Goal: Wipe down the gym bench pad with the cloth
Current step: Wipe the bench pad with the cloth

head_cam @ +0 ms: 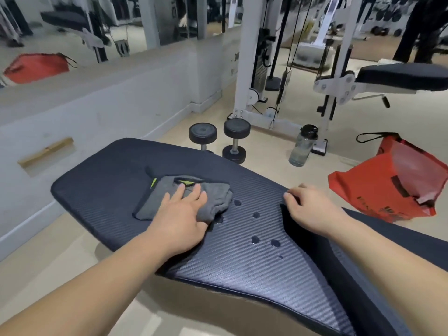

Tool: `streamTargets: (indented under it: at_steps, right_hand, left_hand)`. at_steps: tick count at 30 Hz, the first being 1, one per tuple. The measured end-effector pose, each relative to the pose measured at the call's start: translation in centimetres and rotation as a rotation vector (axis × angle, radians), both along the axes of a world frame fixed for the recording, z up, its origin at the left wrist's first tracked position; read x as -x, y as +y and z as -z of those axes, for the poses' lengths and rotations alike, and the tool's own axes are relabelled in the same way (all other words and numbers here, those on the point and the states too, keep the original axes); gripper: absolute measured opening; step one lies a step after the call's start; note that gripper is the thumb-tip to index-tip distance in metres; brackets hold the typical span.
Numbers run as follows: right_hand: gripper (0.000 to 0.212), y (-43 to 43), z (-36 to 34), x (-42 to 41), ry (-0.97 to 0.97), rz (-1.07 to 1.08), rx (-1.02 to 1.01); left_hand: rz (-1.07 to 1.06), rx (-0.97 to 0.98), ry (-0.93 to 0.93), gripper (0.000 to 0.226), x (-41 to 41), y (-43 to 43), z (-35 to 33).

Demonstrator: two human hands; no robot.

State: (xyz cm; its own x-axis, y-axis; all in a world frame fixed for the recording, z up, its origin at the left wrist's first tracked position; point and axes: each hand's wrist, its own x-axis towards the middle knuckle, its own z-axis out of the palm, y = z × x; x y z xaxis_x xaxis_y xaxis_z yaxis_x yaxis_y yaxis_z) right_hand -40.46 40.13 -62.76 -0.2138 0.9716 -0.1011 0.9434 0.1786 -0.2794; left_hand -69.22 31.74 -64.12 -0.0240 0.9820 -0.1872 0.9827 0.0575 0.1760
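The left hand (180, 215) lies palm down on the grey cloth (184, 198), its grip spread flat with fingers fanned and pressing the folded fabric onto the bench pad (101, 180). The cloth sits near the pad's middle, toward eleven o'clock from the nearest water drops (255, 215). The right hand (312, 209) rests at the pad's three o'clock edge, fingers curled loosely and holding nothing, apparently steadying the bench. I judge the wipe only partly done: several dark droplets lie scattered between the hands, running toward five o'clock from the cloth, so that patch is untouched. The far end at ten o'clock looks dry, though the ribbed dark surface makes it hard to tell whether it has been wiped. The near end also remains.
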Motion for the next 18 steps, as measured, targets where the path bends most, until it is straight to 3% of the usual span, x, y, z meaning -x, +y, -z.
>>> streamTargets:
  at_steps: [4, 10, 12, 14, 16, 18]
  right_hand:
    - [0.039, 0.9, 0.1, -0.9, 0.026, 0.025, 0.016]
    - [0.033, 1.2, -1.0, -1.1, 0.053, 0.047, 0.098]
    - [0.035, 1.2, -1.5, -1.2, 0.037, 0.067, 0.109]
    - [0.04, 1.3, -1.8, -1.1, 0.001, 0.082, 0.104]
    - [0.043, 1.5, -2.0, -1.0, 0.002, 0.093, 0.099]
    - [0.042, 1.4, -2.0, -0.9, 0.011, 0.092, 0.104]
  left_hand:
    - [0.005, -0.006, -0.03, 0.073, -0.5, 2.9, 0.2]
    - [-0.313, -0.03, -0.016, 0.069, -3.7, 6.5, 1.1]
    - [-0.213, -0.021, -0.068, 0.07, -7.1, 6.2, 1.0]
    - [0.033, -0.022, -0.155, 0.073, -10.0, 5.4, 1.0]
    - [0.258, 0.011, -0.217, 0.076, -10.3, 5.3, 0.9]
    - [0.318, -0.003, -0.21, 0.076, -8.2, 6.3, 0.5]
